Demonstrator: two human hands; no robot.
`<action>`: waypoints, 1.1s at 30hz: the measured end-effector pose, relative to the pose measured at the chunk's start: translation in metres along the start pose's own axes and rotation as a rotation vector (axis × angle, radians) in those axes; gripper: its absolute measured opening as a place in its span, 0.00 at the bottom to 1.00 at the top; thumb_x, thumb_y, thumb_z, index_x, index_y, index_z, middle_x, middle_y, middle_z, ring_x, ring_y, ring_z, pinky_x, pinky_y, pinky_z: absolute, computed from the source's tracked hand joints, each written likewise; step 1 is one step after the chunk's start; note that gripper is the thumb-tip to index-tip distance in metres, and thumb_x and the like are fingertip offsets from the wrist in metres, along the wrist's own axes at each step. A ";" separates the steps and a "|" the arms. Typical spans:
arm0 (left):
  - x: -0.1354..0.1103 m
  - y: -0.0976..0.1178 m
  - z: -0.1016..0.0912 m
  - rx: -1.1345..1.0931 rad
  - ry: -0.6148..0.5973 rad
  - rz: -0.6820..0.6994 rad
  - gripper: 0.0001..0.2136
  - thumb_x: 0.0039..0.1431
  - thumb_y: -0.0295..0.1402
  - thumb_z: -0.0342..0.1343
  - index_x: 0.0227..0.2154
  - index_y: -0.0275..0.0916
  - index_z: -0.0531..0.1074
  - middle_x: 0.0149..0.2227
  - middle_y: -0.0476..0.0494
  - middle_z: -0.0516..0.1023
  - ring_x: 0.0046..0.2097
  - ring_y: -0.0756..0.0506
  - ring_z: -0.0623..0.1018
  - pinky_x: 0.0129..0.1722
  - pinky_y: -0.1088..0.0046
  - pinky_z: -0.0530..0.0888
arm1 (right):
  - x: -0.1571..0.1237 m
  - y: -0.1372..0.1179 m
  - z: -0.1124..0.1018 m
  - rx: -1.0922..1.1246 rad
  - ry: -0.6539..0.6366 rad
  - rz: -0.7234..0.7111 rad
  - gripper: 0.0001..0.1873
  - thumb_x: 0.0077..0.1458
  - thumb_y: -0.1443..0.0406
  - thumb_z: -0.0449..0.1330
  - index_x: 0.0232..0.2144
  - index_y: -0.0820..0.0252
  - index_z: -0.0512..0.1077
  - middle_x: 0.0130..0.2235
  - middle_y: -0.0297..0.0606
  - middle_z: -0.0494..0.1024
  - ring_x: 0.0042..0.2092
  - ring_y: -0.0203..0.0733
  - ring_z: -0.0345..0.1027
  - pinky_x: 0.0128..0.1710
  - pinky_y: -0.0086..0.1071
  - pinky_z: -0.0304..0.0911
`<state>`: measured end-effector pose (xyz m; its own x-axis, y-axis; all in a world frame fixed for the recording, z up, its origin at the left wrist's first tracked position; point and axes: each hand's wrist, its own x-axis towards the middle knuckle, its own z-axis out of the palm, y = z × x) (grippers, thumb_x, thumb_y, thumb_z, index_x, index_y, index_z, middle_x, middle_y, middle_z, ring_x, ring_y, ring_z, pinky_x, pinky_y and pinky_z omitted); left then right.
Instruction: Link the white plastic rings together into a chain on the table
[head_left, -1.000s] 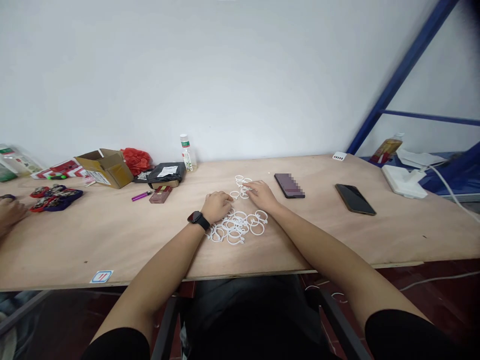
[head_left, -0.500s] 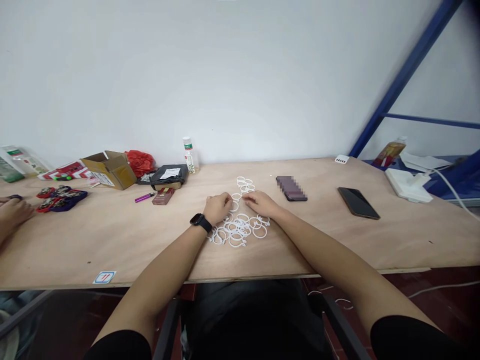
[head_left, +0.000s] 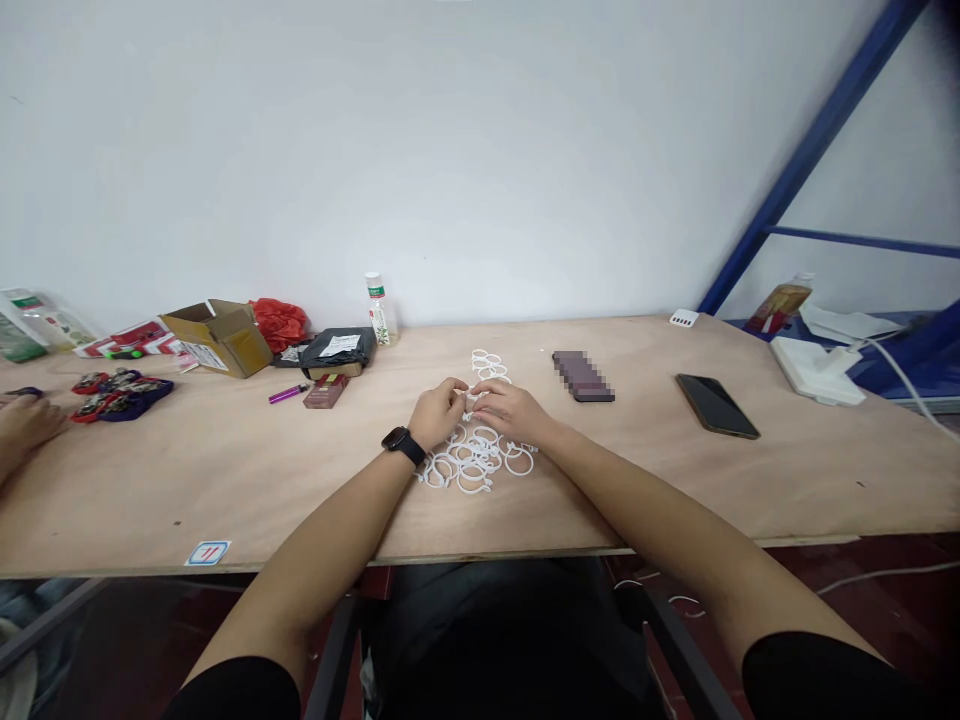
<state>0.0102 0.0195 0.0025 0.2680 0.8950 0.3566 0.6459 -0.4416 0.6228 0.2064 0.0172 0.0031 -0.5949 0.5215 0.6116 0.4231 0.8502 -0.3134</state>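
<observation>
My left hand (head_left: 436,416), with a black watch (head_left: 403,444) on its wrist, is closed with thumb and fingers pinched on a white curtain ring (head_left: 469,404). From the right, my right hand (head_left: 511,412) pinches the same ring, its fingertips close to those of the left. The fingers partly cover the ring. Just below both hands lies a loose pile of white curtain rings (head_left: 474,462), some with small eyelets showing. Beyond the fingertips, several more white rings (head_left: 487,362) overlap in a short row.
Right of my hands lie a pixelated phone (head_left: 582,378) and a dark phone (head_left: 717,405). A small red box (head_left: 326,391), purple lighter (head_left: 287,394), cardboard box (head_left: 217,340) and bottle (head_left: 381,312) stand or lie to the left. Another person's hand (head_left: 31,425) is at far left.
My right hand has moved left and its fingers have closed in beside my left fingertips at the ring. The left hand has barely moved.
</observation>
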 end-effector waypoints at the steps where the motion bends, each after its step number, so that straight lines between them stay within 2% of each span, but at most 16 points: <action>1: 0.000 0.001 0.000 -0.012 -0.003 -0.003 0.10 0.63 0.34 0.48 0.44 0.40 0.70 0.26 0.51 0.77 0.29 0.48 0.75 0.32 0.73 0.68 | 0.000 0.001 0.001 0.000 -0.012 0.012 0.08 0.61 0.62 0.56 0.37 0.55 0.74 0.46 0.42 0.75 0.47 0.44 0.69 0.48 0.39 0.65; 4: -0.001 0.004 -0.003 -0.053 0.028 -0.027 0.11 0.65 0.37 0.45 0.43 0.40 0.70 0.29 0.49 0.79 0.33 0.47 0.77 0.35 0.72 0.69 | -0.001 0.006 0.001 0.008 -0.021 0.084 0.08 0.63 0.63 0.54 0.36 0.57 0.73 0.38 0.41 0.76 0.41 0.43 0.69 0.42 0.36 0.64; 7: -0.002 0.006 -0.006 -0.033 0.027 -0.021 0.10 0.63 0.34 0.45 0.37 0.40 0.72 0.30 0.48 0.80 0.33 0.47 0.77 0.36 0.72 0.69 | -0.002 0.010 0.000 0.011 0.017 0.156 0.07 0.63 0.63 0.54 0.36 0.58 0.71 0.36 0.40 0.75 0.38 0.42 0.68 0.40 0.34 0.63; 11: -0.003 0.011 -0.008 0.133 -0.091 0.120 0.07 0.57 0.33 0.51 0.28 0.38 0.72 0.27 0.48 0.78 0.29 0.48 0.73 0.31 0.73 0.66 | -0.002 0.011 0.000 0.005 0.024 0.169 0.07 0.63 0.64 0.54 0.35 0.58 0.71 0.35 0.39 0.75 0.38 0.41 0.68 0.39 0.34 0.62; 14: -0.004 0.013 -0.008 0.217 -0.141 0.232 0.12 0.60 0.36 0.50 0.24 0.38 0.71 0.25 0.46 0.76 0.28 0.49 0.72 0.31 0.73 0.63 | -0.002 0.010 0.001 -0.007 0.000 0.154 0.08 0.63 0.64 0.53 0.35 0.58 0.71 0.35 0.39 0.75 0.38 0.41 0.67 0.40 0.34 0.62; 21: -0.001 0.009 -0.009 0.354 -0.225 0.358 0.17 0.66 0.38 0.44 0.25 0.38 0.71 0.26 0.44 0.76 0.30 0.47 0.74 0.35 0.70 0.64 | -0.003 0.009 0.000 -0.014 -0.019 0.117 0.09 0.64 0.65 0.52 0.35 0.58 0.71 0.35 0.40 0.76 0.38 0.42 0.68 0.40 0.35 0.62; 33: -0.004 0.010 -0.008 0.525 -0.249 0.417 0.17 0.66 0.36 0.44 0.27 0.36 0.74 0.29 0.41 0.79 0.34 0.45 0.76 0.42 0.65 0.64 | -0.004 0.010 0.004 -0.155 -0.086 0.049 0.08 0.63 0.67 0.52 0.35 0.60 0.71 0.34 0.41 0.76 0.38 0.43 0.68 0.39 0.34 0.63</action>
<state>0.0100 0.0105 0.0129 0.6823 0.6736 0.2839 0.6960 -0.7175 0.0296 0.2102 0.0244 -0.0053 -0.6245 0.5719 0.5319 0.5494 0.8057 -0.2214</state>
